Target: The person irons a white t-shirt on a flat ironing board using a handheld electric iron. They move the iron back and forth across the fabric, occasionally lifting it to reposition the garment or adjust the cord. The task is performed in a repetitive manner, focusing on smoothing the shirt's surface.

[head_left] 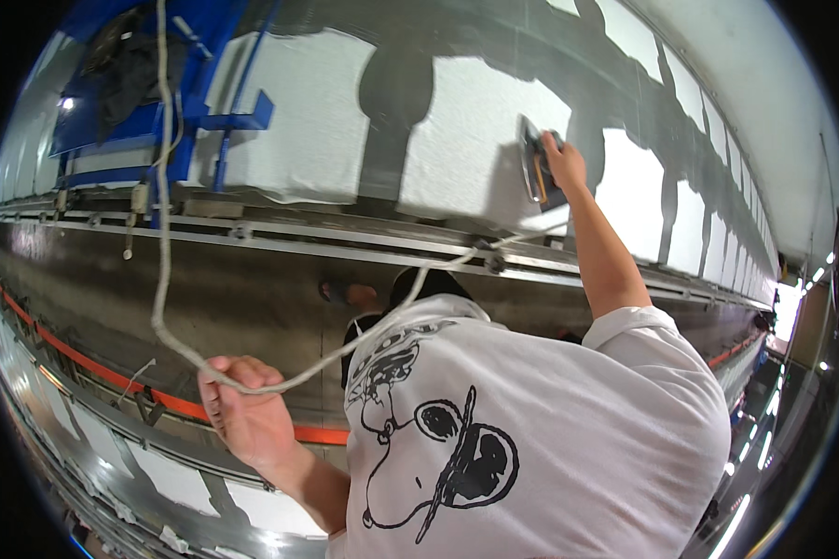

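Note:
A thick whitish cord (162,252) hangs down from the top left, bends at my left hand (250,424) and runs on to the right past my body. The fingers of that hand are curled around the cord, holding it at about waist height. Out over the long table, my right hand (565,166) grips the handle of an iron (535,166). Beneath the iron lies a white fabric panel (466,140), with a shadow on it beside the iron. Whether the soleplate touches the fabric, I cannot tell.
More white panels (298,112) lie along the grey tabletop (396,102). A blue metal frame (182,140) with dark cloth (130,88) stands at the far left. Metal rails (345,244) line the table's near edge. Behind me, a red-orange rail (112,373) edges another table with white pieces.

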A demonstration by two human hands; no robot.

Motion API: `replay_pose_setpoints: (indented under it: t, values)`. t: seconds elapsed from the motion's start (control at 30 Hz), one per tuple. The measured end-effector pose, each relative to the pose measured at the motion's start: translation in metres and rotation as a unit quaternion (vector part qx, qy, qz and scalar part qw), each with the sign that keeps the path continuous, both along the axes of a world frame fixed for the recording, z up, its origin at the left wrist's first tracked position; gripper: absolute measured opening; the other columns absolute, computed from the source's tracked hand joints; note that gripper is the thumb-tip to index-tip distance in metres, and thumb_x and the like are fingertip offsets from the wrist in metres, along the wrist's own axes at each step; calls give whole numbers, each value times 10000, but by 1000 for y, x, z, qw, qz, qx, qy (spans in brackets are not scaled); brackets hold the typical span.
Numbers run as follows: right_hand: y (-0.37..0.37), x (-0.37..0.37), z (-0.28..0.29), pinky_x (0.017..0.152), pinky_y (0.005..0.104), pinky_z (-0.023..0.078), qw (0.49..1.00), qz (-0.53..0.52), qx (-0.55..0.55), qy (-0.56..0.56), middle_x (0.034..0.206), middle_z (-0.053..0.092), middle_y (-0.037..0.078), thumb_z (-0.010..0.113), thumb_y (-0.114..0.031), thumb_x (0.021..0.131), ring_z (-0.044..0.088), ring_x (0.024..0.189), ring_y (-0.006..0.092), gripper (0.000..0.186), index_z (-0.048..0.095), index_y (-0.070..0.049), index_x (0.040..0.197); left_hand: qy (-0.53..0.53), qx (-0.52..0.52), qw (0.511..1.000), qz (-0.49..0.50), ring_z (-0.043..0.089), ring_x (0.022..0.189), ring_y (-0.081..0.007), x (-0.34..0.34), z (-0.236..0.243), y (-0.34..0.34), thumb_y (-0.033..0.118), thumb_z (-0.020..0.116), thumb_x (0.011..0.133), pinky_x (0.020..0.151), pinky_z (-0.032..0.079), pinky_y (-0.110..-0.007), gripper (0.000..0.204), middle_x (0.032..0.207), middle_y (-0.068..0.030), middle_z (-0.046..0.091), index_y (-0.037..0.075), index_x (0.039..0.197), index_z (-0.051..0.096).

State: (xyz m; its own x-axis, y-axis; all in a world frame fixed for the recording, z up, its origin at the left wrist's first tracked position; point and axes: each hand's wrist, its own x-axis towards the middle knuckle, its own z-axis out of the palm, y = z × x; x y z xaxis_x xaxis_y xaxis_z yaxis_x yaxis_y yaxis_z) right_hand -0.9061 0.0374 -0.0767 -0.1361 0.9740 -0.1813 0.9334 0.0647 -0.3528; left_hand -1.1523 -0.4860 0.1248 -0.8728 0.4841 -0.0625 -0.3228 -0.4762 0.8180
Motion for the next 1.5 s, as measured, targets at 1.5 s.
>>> replay_pose_setpoints:
  t: [1.5]
  values:
    - [-113,-388,15,657,471,541,916,391,-24,-90,800,708,153,412,-710,926,697,774,353,676,623,-68,947,-18,-66,996,61,428,856,-130,-239,11,-35,235,501,1034,778,359,-304,317,951,6,488,64,1300,524]
